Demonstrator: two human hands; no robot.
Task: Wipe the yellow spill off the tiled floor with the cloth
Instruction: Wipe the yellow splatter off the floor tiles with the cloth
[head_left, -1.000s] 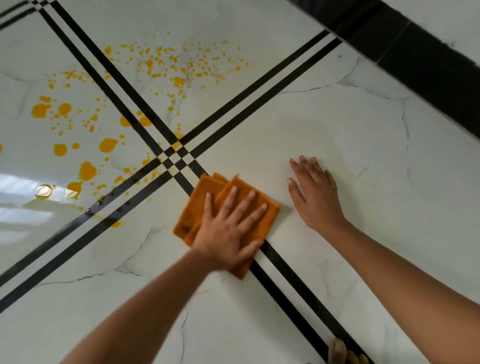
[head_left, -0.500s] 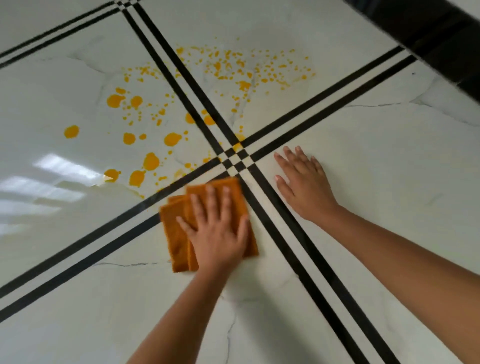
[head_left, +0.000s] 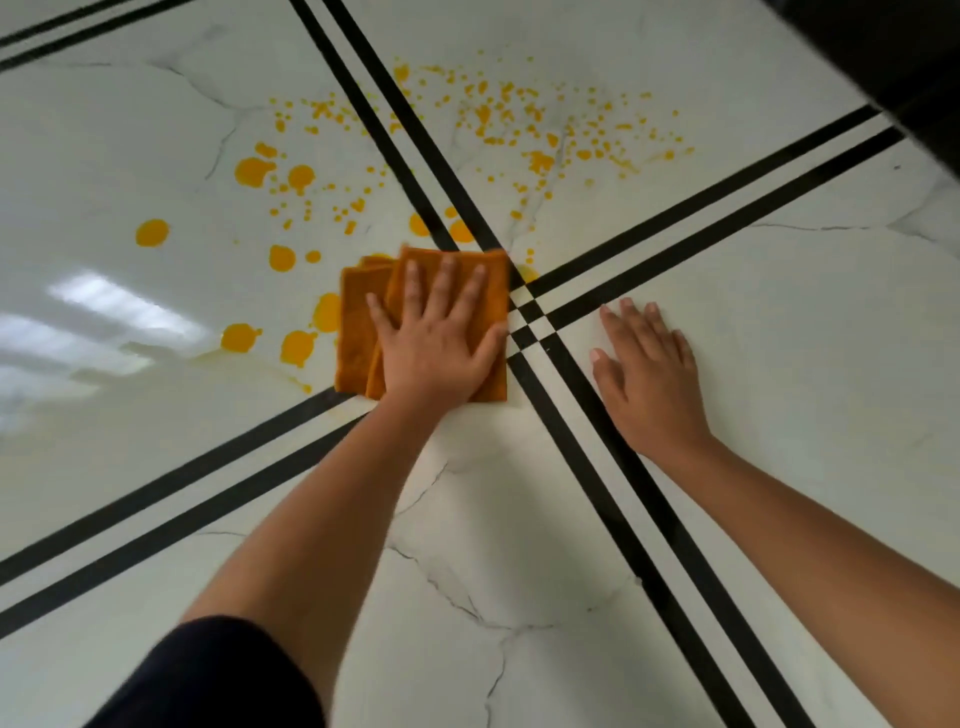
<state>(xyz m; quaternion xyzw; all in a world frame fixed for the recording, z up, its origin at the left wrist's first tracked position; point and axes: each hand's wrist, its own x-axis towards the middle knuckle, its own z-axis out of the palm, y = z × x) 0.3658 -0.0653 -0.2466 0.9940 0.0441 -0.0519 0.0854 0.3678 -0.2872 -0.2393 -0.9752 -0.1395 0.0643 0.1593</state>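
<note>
Your left hand (head_left: 441, 343) presses flat, fingers spread, on the cloth (head_left: 358, 332) (folded, orange) at the spill's (head_left: 291, 218) near edge; your right hand (head_left: 649, 374) lies open, empty, on the floor (head_left: 779, 364).

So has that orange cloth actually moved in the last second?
Yes. The cloth slid under the left hand across the black double lines, from below their crossing onto the spill-side tile, reaching the yellow drops.
</note>
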